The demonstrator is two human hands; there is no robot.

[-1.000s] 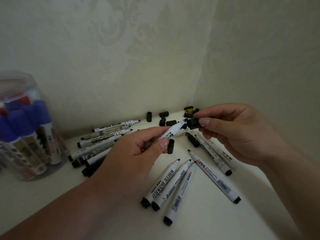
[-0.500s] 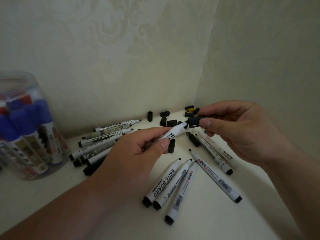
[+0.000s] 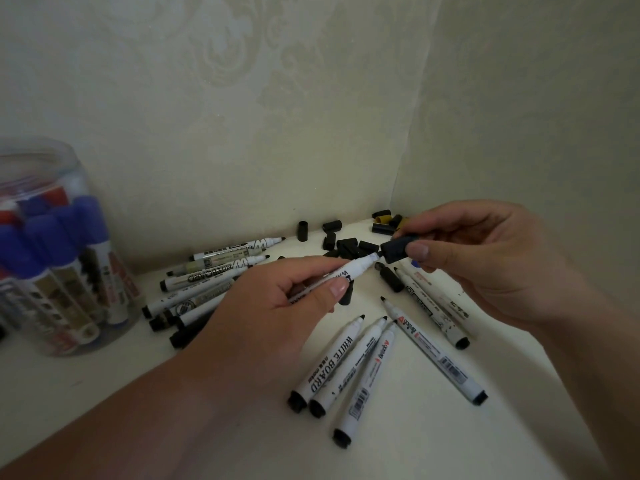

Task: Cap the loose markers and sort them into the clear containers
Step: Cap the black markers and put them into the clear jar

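My left hand (image 3: 277,306) grips a white whiteboard marker (image 3: 353,270) by its barrel, tip pointing up and right. My right hand (image 3: 485,258) pinches a black cap (image 3: 396,250) between thumb and fingers, its mouth right at the marker's tip. Several uncapped white markers (image 3: 332,362) lie fanned on the white surface below the hands, and another pile of markers (image 3: 214,271) lies to the left. Loose black caps (image 3: 346,245) are scattered near the corner. A clear container (image 3: 52,174) at the far left holds blue-capped markers.
Two patterned walls meet in a corner just behind the caps. A few more caps (image 3: 382,220), one yellowish, lie against the right wall. The white surface (image 3: 104,382) stretches toward me on the left, under my forearm.
My right hand has brought the black cap down and left until it meets the marker's tip. The left hand has held the marker almost still.
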